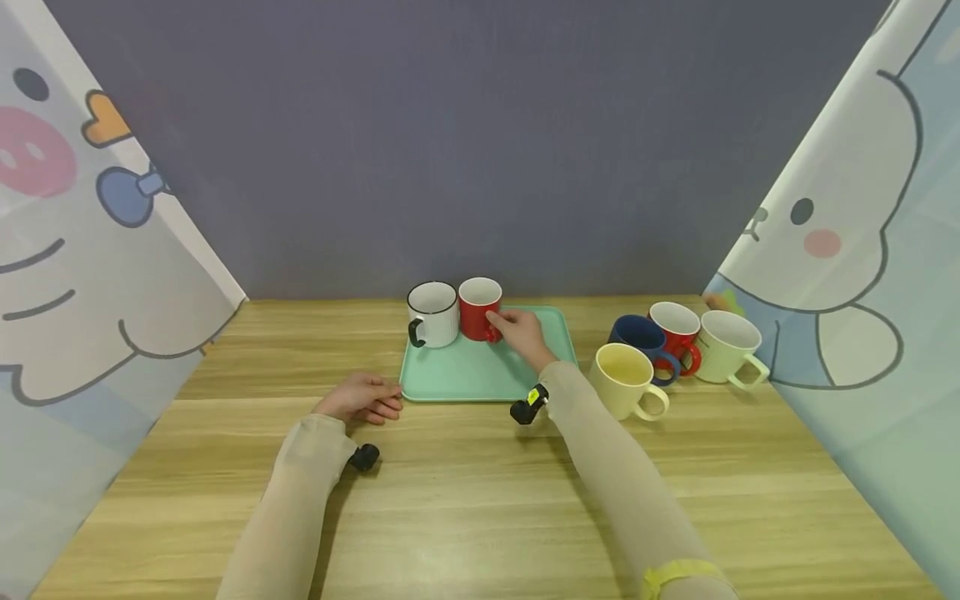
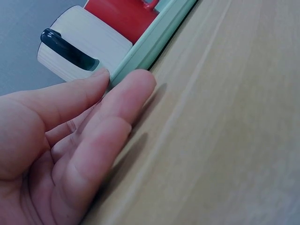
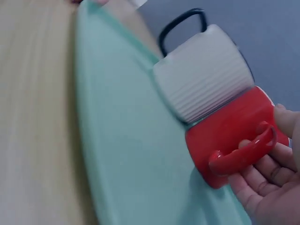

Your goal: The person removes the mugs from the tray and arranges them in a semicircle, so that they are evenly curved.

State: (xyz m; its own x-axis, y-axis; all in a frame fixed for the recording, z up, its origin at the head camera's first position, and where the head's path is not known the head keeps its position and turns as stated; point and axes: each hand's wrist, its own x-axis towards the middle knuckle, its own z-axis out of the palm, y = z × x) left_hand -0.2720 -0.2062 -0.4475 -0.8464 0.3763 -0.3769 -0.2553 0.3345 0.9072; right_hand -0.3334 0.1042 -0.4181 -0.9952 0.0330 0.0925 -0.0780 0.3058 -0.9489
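A mint-green tray (image 1: pixel 468 379) lies on the wooden table. On its back left stands a white ribbed mug (image 1: pixel 441 321) with a black handle. Right beside that is a red mug (image 1: pixel 471 321) with a white inside, upright on the tray. My right hand (image 1: pixel 522 335) grips this red mug near its handle; in the right wrist view the fingers (image 3: pixel 255 180) lie by the handle and the thumb is near the rim. My left hand (image 1: pixel 360 397) is at the tray's front left corner, with the corner between thumb and fingers (image 2: pixel 124 96).
To the tray's right stand a yellow mug (image 1: pixel 617 392), a dark blue mug (image 1: pixel 626 332), another red mug (image 1: pixel 678 329) and a pale cream-green mug (image 1: pixel 716 354), close together. A grey wall (image 1: pixel 480 150) rises behind the table (image 1: pixel 450 517); cartoon-printed panels (image 1: pixel 847 275) flank both sides.
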